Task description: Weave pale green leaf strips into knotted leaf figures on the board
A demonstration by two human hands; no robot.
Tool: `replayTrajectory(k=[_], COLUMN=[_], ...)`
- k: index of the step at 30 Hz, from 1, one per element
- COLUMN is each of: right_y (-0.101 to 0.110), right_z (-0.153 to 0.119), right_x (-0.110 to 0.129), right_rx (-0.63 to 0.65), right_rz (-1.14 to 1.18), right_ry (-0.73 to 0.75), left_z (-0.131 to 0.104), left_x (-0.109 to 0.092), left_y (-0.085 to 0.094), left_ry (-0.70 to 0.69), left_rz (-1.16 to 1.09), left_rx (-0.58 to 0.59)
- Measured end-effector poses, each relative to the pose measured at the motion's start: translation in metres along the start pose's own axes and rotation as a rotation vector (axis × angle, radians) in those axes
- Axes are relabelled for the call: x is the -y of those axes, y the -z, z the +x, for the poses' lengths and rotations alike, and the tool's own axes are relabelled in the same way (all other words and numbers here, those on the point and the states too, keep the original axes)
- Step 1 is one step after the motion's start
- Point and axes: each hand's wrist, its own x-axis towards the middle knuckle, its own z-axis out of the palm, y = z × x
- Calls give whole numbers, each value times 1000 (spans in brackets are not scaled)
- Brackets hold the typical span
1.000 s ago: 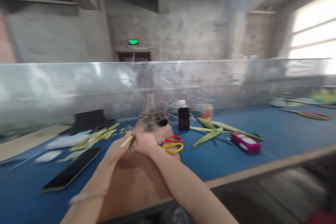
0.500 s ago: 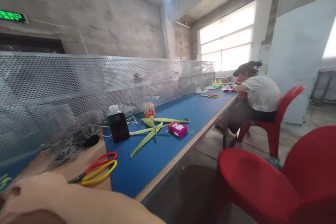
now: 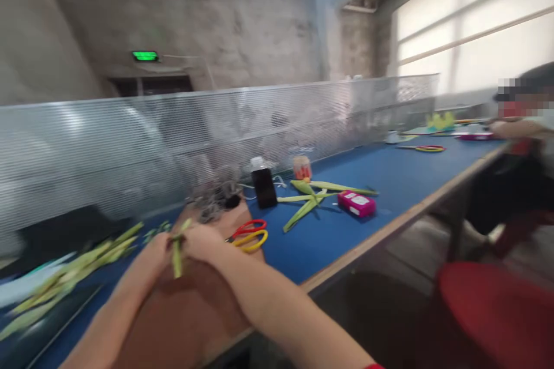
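My left hand (image 3: 161,249) and my right hand (image 3: 201,241) are close together over the brown board (image 3: 186,317), fingers closed on a pale green leaf strip (image 3: 177,260). One end of the strip hangs down between them; blur hides the exact grip. Scissors (image 3: 250,242) with one red and one yellow handle lie just right of my right hand. Beyond them, a folded green leaf piece (image 3: 305,200) with long arms rests on the blue tabletop (image 3: 303,259). More leaf strips (image 3: 82,268) lie in a pile left of my left hand.
A black phone (image 3: 264,189) leans before a white-capped bottle (image 3: 257,162). A jar (image 3: 302,167), a magenta box (image 3: 357,203) and grey cords (image 3: 212,199) are nearby. A mesh partition (image 3: 303,115) runs behind. At right are a red chair (image 3: 489,300) and a seated co-worker (image 3: 536,121).
The view has swung left, bringing both hands and the leaf pile into sight. Before, only part of one arm showed at the bottom. The scissors and folded leaf piece stay on the table.
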Motion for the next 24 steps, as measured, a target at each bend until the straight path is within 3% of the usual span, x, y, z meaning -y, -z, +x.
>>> replayTrajectory(k=[2, 4, 14, 24], right_y=[-2, -3, 1, 1], right_z=[2, 5, 4, 8], right_x=[-3, -6, -14, -15], right_rx=[-24, -43, -67, -59], right_rz=[-9, -23, -129, -155], right_ry=[45, 70, 101, 86], left_z=[-8, -12, -13, -12], left_x=[21, 29, 21, 23], left_y=[13, 18, 21, 19], left_ry=[-16, -10, -5, -55], left_rz=[15, 43, 230, 246], left_rx=[51, 52, 81, 6])
